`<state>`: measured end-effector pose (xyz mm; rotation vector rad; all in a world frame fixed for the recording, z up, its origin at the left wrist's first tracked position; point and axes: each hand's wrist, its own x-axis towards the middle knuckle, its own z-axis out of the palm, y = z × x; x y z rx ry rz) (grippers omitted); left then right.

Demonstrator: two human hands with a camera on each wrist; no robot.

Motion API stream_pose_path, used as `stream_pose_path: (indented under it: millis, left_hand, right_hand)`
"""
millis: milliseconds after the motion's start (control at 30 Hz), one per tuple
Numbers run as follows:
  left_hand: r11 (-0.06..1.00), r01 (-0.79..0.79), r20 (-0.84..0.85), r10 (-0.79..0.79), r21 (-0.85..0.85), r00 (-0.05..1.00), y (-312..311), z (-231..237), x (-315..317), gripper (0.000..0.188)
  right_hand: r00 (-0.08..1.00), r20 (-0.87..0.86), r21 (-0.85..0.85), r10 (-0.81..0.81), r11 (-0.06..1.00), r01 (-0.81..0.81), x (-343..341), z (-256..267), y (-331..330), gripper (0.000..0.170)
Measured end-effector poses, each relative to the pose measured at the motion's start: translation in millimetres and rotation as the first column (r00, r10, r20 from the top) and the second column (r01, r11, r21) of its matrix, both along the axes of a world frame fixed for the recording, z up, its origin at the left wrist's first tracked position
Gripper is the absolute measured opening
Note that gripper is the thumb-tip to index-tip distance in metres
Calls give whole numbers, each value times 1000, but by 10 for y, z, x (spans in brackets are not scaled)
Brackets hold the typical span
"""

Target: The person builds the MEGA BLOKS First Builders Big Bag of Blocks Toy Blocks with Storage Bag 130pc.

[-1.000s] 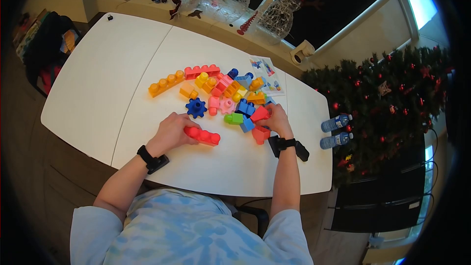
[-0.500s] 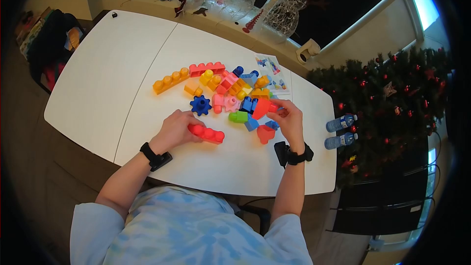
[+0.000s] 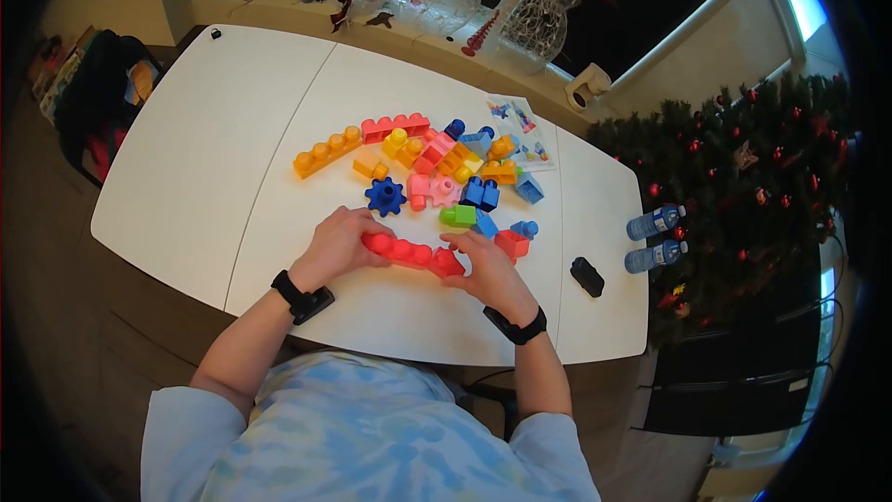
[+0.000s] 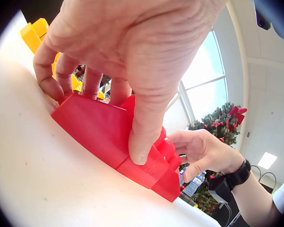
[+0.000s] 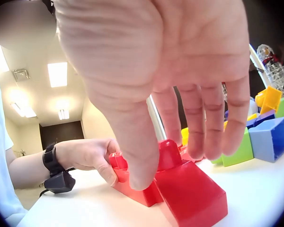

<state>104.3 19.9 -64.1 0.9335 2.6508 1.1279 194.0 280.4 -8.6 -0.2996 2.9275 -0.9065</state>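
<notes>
In the head view my left hand (image 3: pixel 336 244) grips the left end of a long red brick (image 3: pixel 401 251) lying on the white table. At the brick's right end, my right hand (image 3: pixel 494 274) holds a red slanted block (image 3: pixel 447 263) between thumb and fingers. In the right wrist view this slanted block (image 5: pixel 194 194) sits against the end of the studded brick (image 5: pixel 138 193); whether they are joined I cannot tell. The left wrist view shows my left thumb pressed on the red side (image 4: pixel 92 120) and the fingers behind it.
Behind the hands lies a pile with a blue gear (image 3: pixel 386 196), a green block (image 3: pixel 457 216) and another red block (image 3: pixel 512 243). A black object (image 3: pixel 587 276), two water bottles (image 3: pixel 656 222) and a printed sheet (image 3: pixel 531 147) are on the table's right part.
My right hand has picked the red slanted block out of the pile's right side and brought it left and nearer, to the long red brick. My left hand has kept its grip.
</notes>
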Motion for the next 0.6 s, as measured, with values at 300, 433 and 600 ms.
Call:
stream_pose_path:
  millis: [300,433,600]
  left_hand:
    - [1000,-3,55,4,-9,999,2,3,-7,35]
    - [1000,-4,63,5,-15,998,9,55,11,37]
    - [1000,0,42,1,-24,999,13,38,13,37]
  right_hand:
    - [999,-47,-3,21,1000,-21,-25,-253,-65,37]
    - [1000,-31,-34,-3,999,1,-46,-306,-78,36]
    - [999,-47,-40,-6,999,4,-55,-341,-111,35]
